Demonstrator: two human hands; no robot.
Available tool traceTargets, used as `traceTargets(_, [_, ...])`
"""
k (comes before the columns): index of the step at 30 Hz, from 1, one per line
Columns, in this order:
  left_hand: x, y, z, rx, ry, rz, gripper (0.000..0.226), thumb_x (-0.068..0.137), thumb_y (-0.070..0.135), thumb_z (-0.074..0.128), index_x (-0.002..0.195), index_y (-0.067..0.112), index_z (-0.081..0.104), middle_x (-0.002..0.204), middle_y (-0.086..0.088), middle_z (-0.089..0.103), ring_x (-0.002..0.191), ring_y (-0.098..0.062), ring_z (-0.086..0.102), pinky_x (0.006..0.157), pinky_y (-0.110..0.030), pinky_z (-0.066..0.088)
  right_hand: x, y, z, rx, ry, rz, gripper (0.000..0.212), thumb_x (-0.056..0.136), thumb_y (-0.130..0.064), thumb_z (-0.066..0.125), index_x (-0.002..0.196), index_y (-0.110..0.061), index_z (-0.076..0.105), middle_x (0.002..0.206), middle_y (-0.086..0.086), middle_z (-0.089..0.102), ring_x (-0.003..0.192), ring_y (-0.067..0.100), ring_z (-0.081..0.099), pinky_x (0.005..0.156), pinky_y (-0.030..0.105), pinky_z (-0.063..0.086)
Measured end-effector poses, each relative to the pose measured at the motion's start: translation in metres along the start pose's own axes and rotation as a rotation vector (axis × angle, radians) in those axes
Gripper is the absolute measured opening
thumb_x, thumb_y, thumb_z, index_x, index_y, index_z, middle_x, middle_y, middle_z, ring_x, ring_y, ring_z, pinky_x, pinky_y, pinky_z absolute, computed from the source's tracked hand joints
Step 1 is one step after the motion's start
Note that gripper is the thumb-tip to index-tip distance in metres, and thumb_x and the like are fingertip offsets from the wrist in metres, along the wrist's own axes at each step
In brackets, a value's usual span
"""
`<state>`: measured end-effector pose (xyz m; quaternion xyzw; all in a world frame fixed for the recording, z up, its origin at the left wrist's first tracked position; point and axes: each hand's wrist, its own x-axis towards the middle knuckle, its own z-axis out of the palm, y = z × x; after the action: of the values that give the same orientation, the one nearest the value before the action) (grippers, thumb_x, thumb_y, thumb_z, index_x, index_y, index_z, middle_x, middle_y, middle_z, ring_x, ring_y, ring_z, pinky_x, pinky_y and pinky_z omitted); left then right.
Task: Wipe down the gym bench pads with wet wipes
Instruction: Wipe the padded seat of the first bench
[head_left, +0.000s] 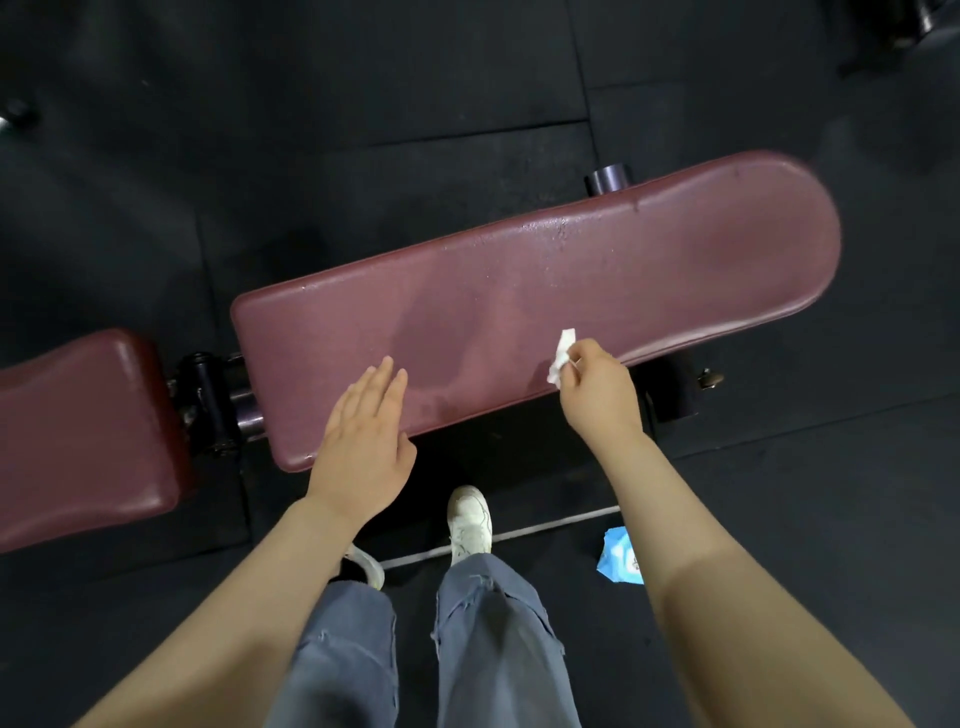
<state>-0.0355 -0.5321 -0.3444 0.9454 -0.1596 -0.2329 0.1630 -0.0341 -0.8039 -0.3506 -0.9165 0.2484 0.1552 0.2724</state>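
Two hands over pad: left hand flat, fingers straight, at 7 o'clock; right hand pinches wipe at 5 o'clock.

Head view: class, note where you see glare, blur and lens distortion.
Head view: glare glints off wet droplets along the long bench pad's far edge; the pad's right end and the corner equipment are smeared with blur; wide-angle distortion bows the pad and swells the forearms; the right hand pinching the wet wipe stays fairly sharp.
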Motion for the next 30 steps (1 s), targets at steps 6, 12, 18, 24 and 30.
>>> traceTargets(6, [-0.039,0.023,-0.043,-0.003,0.057,-0.041,0.071,0.089,0.013,0.054,0.154,0.008,0.024,0.163,-0.01,0.016,0.15,-0.026,0.015,0.123,-0.041,0.014,-0.035,-0.038,-0.045,0.107,-0.073,-0.09,0.014,0.096,-0.017,0.053,0.106,-0.013,0.062,0.09,-0.001,0.058,0.076,0.014,0.052,0.058,0.021,0.036])
traceTargets(12, [-0.085,0.048,-0.096,-0.067,0.13,-0.112,0.072,0.09,0.015,0.054,0.155,0.009,0.021,0.164,-0.007,0.014,0.151,-0.024,0.011,0.123,-0.041,0.012,-0.082,-0.088,-0.095,0.343,-0.198,-0.141,0.005,0.096,-0.022,0.057,0.093,-0.023,0.061,0.084,-0.011,0.062,0.071,0.003,0.054,0.059,0.017,0.037])
traceTargets(18, [-0.121,0.066,-0.154,-0.273,0.255,-0.195,0.063,0.095,0.018,0.052,0.153,0.015,0.028,0.162,-0.001,0.02,0.151,-0.018,0.011,0.123,-0.035,0.011,-0.129,-0.155,-0.129,0.537,-0.306,-0.21,0.006,0.091,-0.012,0.06,0.094,-0.016,0.064,0.081,-0.005,0.062,0.072,0.009,0.052,0.065,0.021,0.043])
traceTargets(24, [-0.17,0.065,-0.21,-0.922,0.34,-0.408,0.031,0.1,0.033,0.049,0.128,0.029,0.061,0.132,0.011,0.058,0.131,-0.01,0.046,0.111,-0.035,0.037,-0.191,-0.226,-0.146,0.638,-0.483,-0.337,0.01,0.09,-0.008,0.062,0.097,-0.013,0.066,0.087,-0.001,0.069,0.075,0.007,0.06,0.066,0.019,0.047])
traceTargets(30, [-0.232,0.043,-0.243,-1.382,0.398,-0.477,0.037,0.099,0.05,0.044,0.105,0.031,0.075,0.106,0.011,0.074,0.107,-0.008,0.065,0.102,-0.034,0.045,-0.257,-0.28,-0.132,0.607,-0.615,-0.402,0.016,0.09,-0.007,0.062,0.103,-0.016,0.067,0.098,-0.001,0.071,0.088,0.012,0.066,0.074,0.021,0.054])
